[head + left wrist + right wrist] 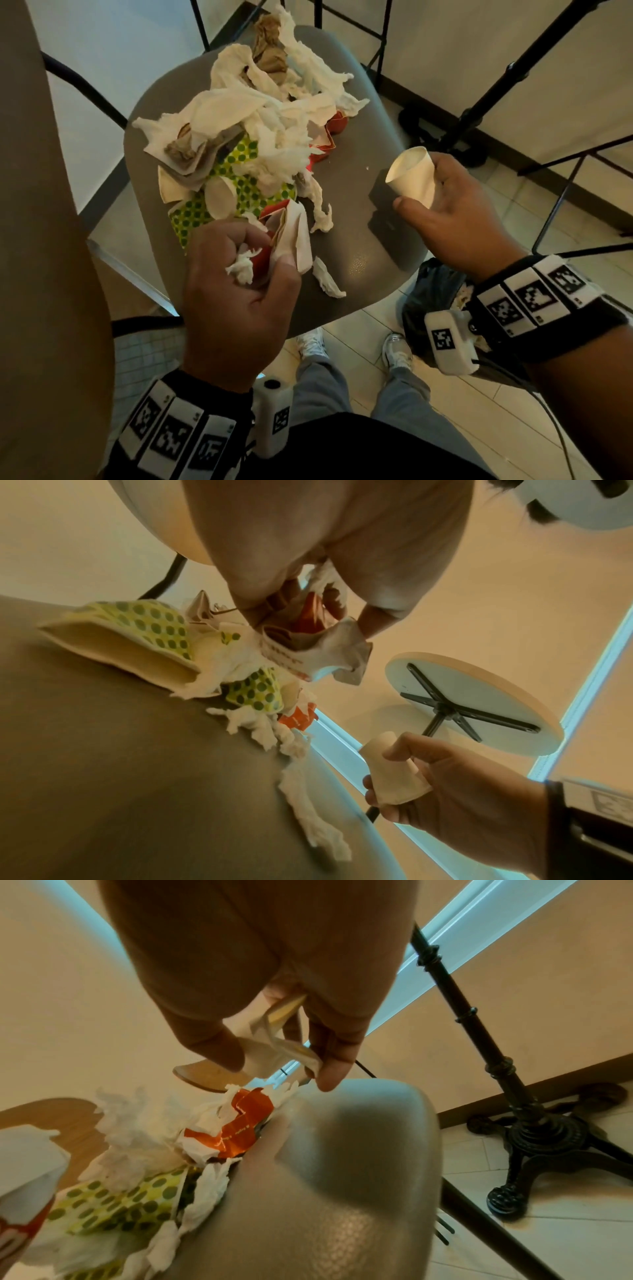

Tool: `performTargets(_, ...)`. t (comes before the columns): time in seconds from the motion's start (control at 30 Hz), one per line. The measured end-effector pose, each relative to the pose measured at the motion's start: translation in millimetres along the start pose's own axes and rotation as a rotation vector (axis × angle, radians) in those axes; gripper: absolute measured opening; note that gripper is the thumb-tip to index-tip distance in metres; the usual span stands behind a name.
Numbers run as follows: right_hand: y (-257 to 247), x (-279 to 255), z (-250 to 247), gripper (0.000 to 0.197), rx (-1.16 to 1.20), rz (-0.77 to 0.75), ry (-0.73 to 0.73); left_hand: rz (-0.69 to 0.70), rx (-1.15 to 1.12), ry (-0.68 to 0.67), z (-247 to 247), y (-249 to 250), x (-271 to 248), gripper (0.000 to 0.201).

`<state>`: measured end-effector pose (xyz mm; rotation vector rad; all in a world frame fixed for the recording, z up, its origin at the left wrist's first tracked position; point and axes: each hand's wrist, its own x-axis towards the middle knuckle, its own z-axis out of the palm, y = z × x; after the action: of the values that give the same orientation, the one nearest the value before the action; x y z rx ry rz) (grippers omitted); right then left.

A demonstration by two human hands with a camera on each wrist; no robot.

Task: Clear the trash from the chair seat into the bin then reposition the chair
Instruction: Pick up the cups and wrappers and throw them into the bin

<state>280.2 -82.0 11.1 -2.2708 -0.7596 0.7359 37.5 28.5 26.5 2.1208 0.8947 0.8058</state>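
Looking down from the head view, the left hand [236, 291] has its grip clenched around a wad of white tissue and red paper [274, 246] at the near edge of the grey chair seat [356, 219], while the right hand [455, 212] curls thumb and fingers around a white paper cup [412, 176] held just above the seat. A heap of tissues, brown paper and green-dotted wrapper [239, 161] covers the far half of the seat, and a black-lined bin [431, 291] stands on the floor below the right wrist. From the left wrist view, the fingers [373, 620] pinch the crumpled papers [318, 645]. From the right wrist view, thumb and fingers [329, 1053] close on the cup [270, 1042] above the seat.
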Motion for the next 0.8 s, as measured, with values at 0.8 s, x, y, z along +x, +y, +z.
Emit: performTargets(0.8,83.9,-55.4,-29.4,0.059,0.072,0.105,-0.084,-0.088,0.03,0.086,48.2,29.8,-7.7,0.016)
